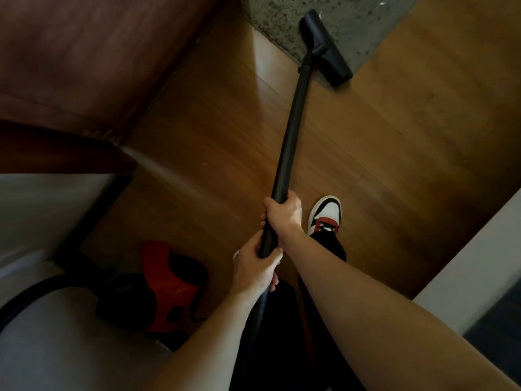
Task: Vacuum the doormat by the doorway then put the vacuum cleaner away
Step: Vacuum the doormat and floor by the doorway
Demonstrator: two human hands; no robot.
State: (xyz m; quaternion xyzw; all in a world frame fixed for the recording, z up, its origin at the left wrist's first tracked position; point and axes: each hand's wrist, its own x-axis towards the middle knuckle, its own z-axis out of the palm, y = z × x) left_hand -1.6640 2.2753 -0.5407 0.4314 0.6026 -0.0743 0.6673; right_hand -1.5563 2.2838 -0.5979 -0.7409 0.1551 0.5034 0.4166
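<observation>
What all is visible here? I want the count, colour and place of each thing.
speckled doormat: one, grey, top.
flat floor nozzle: one, black, top, on the doormat's edge.
long vacuum tube: one, black, centre.
vacuum cleaner body: one, red and black, lower left.
curved hose: one, black, far left.
wooden plank floor: one, brown, middle.
wooden panel: one, dark reddish-brown, upper left.
sneaker: one, white, red and black, right of the hands.
right hand: one, gripping the tube, upper.
left hand: one, gripping the tube, below it.

Bare forearms, black trousers (282, 334), white-black-red sneaker (325, 215)
</observation>
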